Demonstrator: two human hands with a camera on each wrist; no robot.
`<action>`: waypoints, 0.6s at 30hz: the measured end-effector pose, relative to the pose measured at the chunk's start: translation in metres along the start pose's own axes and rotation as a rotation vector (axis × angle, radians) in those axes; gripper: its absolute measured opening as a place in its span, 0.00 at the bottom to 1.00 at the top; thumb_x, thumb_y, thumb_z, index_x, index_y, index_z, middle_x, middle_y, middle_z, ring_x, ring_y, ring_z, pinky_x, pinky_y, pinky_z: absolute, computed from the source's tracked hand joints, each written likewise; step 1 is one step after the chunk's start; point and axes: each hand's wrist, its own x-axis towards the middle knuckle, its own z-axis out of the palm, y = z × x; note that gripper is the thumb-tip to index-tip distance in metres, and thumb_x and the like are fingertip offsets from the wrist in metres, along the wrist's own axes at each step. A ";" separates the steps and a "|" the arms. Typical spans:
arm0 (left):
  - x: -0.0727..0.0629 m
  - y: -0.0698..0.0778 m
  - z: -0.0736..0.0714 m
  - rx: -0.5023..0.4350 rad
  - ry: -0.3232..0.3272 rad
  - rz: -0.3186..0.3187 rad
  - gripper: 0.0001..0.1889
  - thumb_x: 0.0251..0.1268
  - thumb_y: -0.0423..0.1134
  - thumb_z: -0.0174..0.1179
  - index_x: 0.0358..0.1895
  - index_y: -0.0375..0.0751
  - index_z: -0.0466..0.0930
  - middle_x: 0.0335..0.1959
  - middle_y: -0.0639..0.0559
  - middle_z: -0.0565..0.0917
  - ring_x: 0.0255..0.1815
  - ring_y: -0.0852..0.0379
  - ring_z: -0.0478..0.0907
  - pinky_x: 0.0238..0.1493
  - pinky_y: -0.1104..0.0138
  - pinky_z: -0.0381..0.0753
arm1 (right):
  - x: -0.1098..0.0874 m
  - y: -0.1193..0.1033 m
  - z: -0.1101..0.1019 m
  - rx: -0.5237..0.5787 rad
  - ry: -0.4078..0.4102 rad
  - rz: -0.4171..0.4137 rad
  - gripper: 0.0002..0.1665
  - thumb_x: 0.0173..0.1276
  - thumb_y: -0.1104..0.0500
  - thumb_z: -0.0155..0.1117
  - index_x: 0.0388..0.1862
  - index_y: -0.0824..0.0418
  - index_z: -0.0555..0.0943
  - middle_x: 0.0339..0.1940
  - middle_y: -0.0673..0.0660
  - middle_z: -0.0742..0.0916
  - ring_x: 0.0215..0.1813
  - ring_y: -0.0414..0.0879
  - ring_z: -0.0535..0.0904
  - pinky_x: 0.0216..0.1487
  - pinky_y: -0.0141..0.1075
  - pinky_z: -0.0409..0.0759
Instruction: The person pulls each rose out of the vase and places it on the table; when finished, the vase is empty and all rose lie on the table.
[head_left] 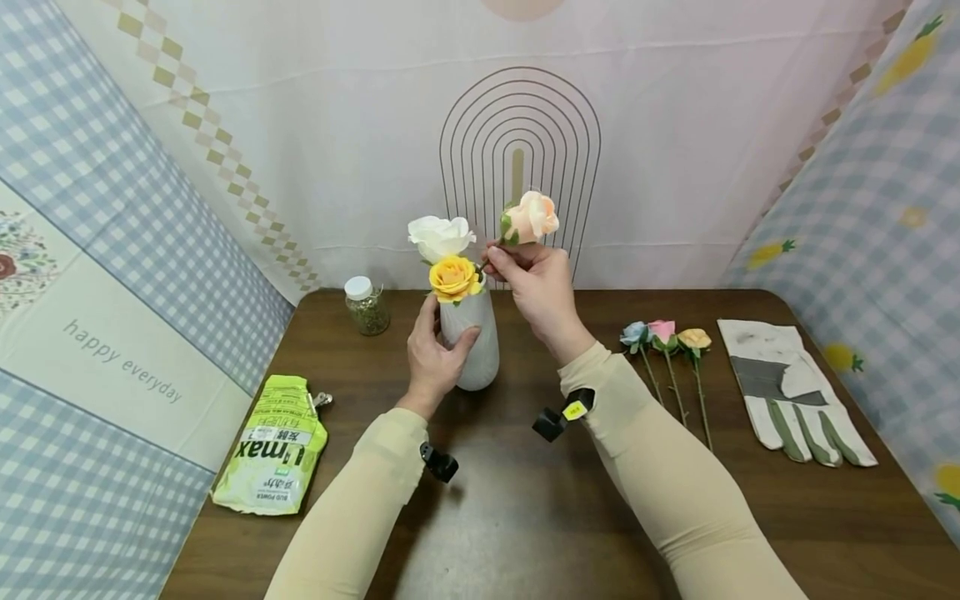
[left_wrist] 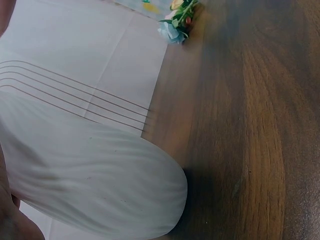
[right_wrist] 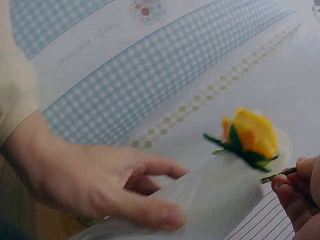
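Observation:
A white vase (head_left: 477, 354) stands upright on the table, holding a white rose (head_left: 439, 238) and a yellow rose (head_left: 454, 278) at its mouth. My left hand (head_left: 435, 354) grips the vase's upper side, the thumb across its front. Between thumb and fingers, my right hand (head_left: 542, 287) pinches the stem of a peach rose (head_left: 532, 217). That stem's lower end (right_wrist: 267, 178) is right at the vase's rim, beside the yellow rose. In the left wrist view the vase body (left_wrist: 100, 175) fills the lower left.
Blue (head_left: 635, 335), pink (head_left: 663, 332) and light orange (head_left: 694, 339) roses lie to the right, beside a work glove (head_left: 795, 392). A lidded jar (head_left: 367, 307) stands behind on the left, with a green bag (head_left: 276, 450) nearer. A hanging cloth (head_left: 337, 167) backs the table.

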 end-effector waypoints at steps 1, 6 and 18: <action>0.000 0.000 0.000 -0.003 0.000 0.000 0.39 0.56 0.63 0.63 0.67 0.47 0.66 0.53 0.48 0.79 0.49 0.54 0.79 0.47 0.60 0.81 | 0.000 -0.001 0.000 0.005 -0.002 -0.009 0.13 0.65 0.63 0.65 0.43 0.74 0.84 0.35 0.62 0.88 0.34 0.45 0.85 0.40 0.38 0.83; -0.002 0.000 0.000 -0.015 0.007 0.001 0.38 0.56 0.61 0.65 0.67 0.47 0.67 0.53 0.48 0.79 0.49 0.53 0.79 0.46 0.58 0.81 | -0.005 -0.004 -0.004 0.088 0.015 -0.043 0.15 0.65 0.63 0.66 0.43 0.77 0.82 0.34 0.60 0.88 0.33 0.45 0.85 0.39 0.37 0.83; -0.002 0.001 0.000 -0.011 -0.001 -0.006 0.38 0.56 0.60 0.65 0.67 0.46 0.66 0.54 0.47 0.78 0.49 0.52 0.79 0.46 0.57 0.81 | -0.007 -0.005 -0.015 0.137 0.037 -0.085 0.10 0.66 0.64 0.65 0.41 0.70 0.85 0.34 0.60 0.88 0.34 0.45 0.85 0.38 0.37 0.83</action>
